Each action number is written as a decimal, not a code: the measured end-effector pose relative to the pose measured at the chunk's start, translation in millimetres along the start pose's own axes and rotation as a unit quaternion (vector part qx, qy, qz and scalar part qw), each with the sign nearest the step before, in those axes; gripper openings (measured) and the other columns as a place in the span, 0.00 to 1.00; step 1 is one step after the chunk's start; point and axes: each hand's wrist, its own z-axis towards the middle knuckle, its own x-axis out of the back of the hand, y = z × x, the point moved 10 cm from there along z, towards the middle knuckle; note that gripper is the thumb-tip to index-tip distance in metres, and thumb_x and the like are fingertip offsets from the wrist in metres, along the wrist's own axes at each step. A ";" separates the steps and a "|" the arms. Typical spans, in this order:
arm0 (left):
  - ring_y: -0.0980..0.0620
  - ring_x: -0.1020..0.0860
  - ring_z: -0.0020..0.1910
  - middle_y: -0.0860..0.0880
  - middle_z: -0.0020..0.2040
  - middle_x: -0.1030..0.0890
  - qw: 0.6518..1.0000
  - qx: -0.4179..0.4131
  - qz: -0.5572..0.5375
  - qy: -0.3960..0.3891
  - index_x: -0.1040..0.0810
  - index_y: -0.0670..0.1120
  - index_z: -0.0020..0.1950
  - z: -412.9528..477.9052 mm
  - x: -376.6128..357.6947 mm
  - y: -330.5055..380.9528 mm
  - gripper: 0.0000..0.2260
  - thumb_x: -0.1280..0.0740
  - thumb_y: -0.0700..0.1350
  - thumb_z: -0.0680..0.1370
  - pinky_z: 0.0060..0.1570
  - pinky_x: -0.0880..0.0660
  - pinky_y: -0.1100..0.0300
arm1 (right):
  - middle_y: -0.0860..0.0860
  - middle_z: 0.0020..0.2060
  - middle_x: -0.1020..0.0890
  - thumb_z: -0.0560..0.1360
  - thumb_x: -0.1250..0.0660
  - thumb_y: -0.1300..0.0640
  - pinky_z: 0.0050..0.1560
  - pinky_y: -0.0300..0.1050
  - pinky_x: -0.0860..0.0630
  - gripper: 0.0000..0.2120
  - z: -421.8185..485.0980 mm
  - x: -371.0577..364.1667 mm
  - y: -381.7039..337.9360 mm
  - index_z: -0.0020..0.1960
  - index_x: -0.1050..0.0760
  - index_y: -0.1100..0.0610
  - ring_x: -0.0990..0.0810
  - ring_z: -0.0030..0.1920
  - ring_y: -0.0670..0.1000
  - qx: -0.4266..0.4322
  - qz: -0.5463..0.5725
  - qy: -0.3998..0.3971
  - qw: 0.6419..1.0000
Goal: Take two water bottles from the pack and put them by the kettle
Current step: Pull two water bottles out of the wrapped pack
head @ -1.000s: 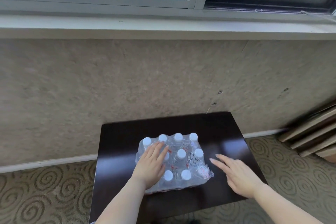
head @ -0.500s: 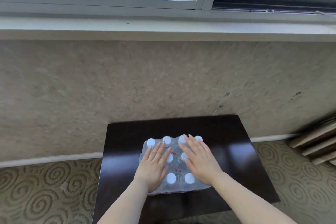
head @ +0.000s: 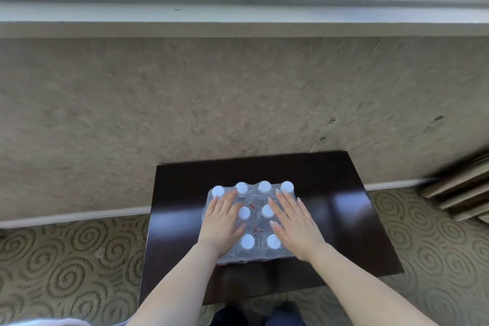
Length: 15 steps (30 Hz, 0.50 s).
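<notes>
Clear plastic-wrapped pack of white-capped water bottles (head: 251, 222) sat mid dark brown wooden table (head: 344, 219). Left hand (head: 221, 222) at 9 o'clock, right hand (head: 295, 222) at 3 o'clock, both flat on top, fingers spread, gripping nothing. Wrap looked shut. No bottle out. Kettle not seen.

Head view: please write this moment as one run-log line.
left hand: flat on shrink-wrapped pack of white-capped water bottles | right hand: same | dark wooden table | kettle: unseen

The dark surface (head: 344, 209) lies bare to the right of, left of and behind the wrapped pack (head: 254, 219). The wall (head: 238, 100) stands close behind it. Stacked boards (head: 460, 193), blurred and perhaps wooden, lean at far right.
</notes>
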 end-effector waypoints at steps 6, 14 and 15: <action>0.48 0.60 0.78 0.46 0.80 0.55 0.999 0.043 -0.026 -0.019 0.27 0.50 0.64 10.4 -5.2 -4.6 0.18 0.36 0.54 0.76 0.75 0.63 0.53 | 0.46 0.73 0.66 0.81 0.57 0.43 0.73 0.49 0.67 0.28 0.3 -0.5 -0.8 0.77 0.59 0.50 0.74 0.71 0.48 0.003 0.004 -0.010 1.000; 0.48 0.59 0.79 0.46 0.80 0.52 0.996 0.084 -0.036 -0.005 0.23 0.48 0.54 17.8 -10.8 -6.1 0.13 0.31 0.53 0.74 0.74 0.66 0.53 | 0.47 0.75 0.66 0.82 0.56 0.44 0.76 0.53 0.60 0.28 -0.3 -0.9 -2.0 0.77 0.61 0.50 0.74 0.71 0.47 -0.004 0.028 -0.048 0.998; 0.48 0.58 0.79 0.46 0.80 0.51 0.996 0.081 -0.043 -0.001 0.23 0.48 0.54 17.5 -10.9 -6.5 0.13 0.31 0.54 0.74 0.73 0.66 0.54 | 0.47 0.75 0.66 0.82 0.56 0.44 0.76 0.53 0.60 0.28 -0.4 -0.7 -2.0 0.77 0.61 0.50 0.73 0.71 0.47 -0.004 0.032 -0.055 0.998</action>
